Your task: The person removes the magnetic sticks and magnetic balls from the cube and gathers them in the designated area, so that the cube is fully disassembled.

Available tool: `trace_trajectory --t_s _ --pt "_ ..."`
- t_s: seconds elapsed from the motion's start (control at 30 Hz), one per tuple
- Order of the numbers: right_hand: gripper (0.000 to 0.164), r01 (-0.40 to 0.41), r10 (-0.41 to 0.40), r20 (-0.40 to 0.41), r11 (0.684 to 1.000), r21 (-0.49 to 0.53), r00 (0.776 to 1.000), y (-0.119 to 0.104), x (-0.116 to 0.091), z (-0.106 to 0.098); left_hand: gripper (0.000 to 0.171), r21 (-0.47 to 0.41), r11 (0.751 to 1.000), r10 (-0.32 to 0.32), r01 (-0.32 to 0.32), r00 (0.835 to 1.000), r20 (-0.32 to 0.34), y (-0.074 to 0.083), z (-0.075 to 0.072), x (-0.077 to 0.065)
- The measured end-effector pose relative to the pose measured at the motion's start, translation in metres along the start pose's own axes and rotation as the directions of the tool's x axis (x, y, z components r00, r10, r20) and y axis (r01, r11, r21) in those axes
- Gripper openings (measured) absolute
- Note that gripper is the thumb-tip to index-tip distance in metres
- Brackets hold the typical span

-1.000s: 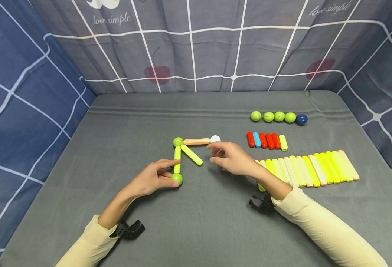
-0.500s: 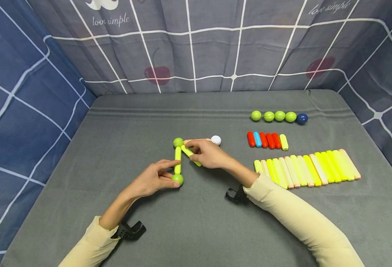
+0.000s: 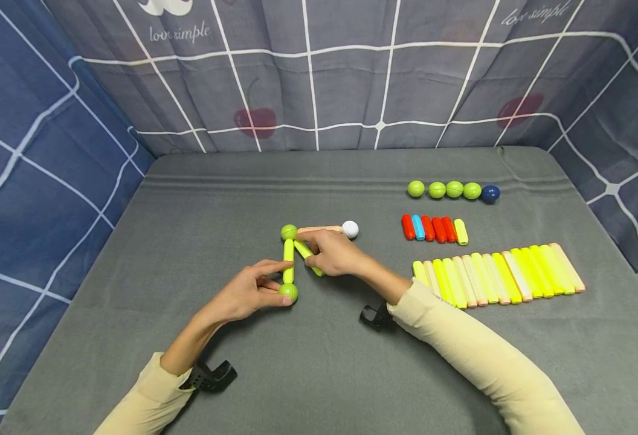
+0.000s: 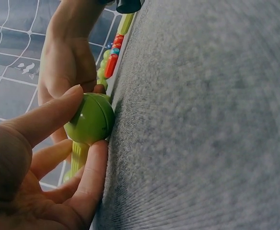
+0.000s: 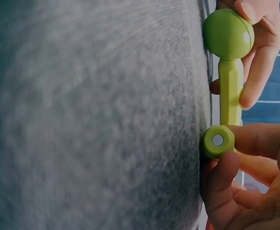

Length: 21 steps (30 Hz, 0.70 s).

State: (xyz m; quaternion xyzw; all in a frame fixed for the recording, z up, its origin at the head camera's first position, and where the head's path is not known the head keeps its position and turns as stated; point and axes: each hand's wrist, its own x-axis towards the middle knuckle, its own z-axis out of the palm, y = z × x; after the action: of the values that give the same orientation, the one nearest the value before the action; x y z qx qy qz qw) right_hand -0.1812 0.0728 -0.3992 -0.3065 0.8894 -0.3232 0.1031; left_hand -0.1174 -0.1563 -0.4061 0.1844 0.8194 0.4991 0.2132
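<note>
My left hand point(image 3: 245, 293) grips a green ball point(image 3: 288, 293) at the near end of a yellow-green stick point(image 3: 289, 260), thumb and fingers around it. At the stick's far end sits a second green ball point(image 3: 289, 232). A second yellow-green stick point(image 3: 302, 249) slants from that ball toward the near right. My right hand point(image 3: 338, 254) pinches this slanted stick between thumb and index finger. In the right wrist view the stick's free end point(image 5: 217, 140) faces the camera, with a round silvery disc in it. A pale wooden stick point(image 3: 321, 228) runs right from the far ball to a white ball point(image 3: 350, 229).
On the grey table, to the right, lies a long row of yellow and pale sticks point(image 3: 493, 278). Behind it are short red, blue and yellow pieces point(image 3: 429, 229). Farther back, several green balls point(image 3: 454, 189) line up with a dark blue ball point(image 3: 490, 194). Grid-patterned cloth walls surround the table.
My right hand has moved left from near the white ball and taken hold of the slanted stick. Its free end has swung slightly left. My left hand has stayed on its ball.
</note>
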Motion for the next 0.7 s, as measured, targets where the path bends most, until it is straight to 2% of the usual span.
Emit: trace_trajectory --t_s 0.2,0.47,0.7 --pt "0.052 -0.020 0.017 0.034 0.996 0.090 0.999 -0.001 -0.002 -0.001 0.069 0.011 1.000 -0.002 0.002 1.000 0.000 0.001 0.000 0.000" --pt "0.053 -0.031 0.030 0.015 0.996 0.080 0.999 -0.002 -0.005 -0.003 0.069 -0.002 1.000 -0.001 0.001 1.000 -0.001 0.001 0.001 0.000" --pt "0.055 -0.057 0.060 -0.012 0.987 0.152 0.998 -0.007 -0.022 -0.021 0.069 -0.008 1.000 -0.011 0.011 1.000 -0.002 0.000 0.000 -0.001"
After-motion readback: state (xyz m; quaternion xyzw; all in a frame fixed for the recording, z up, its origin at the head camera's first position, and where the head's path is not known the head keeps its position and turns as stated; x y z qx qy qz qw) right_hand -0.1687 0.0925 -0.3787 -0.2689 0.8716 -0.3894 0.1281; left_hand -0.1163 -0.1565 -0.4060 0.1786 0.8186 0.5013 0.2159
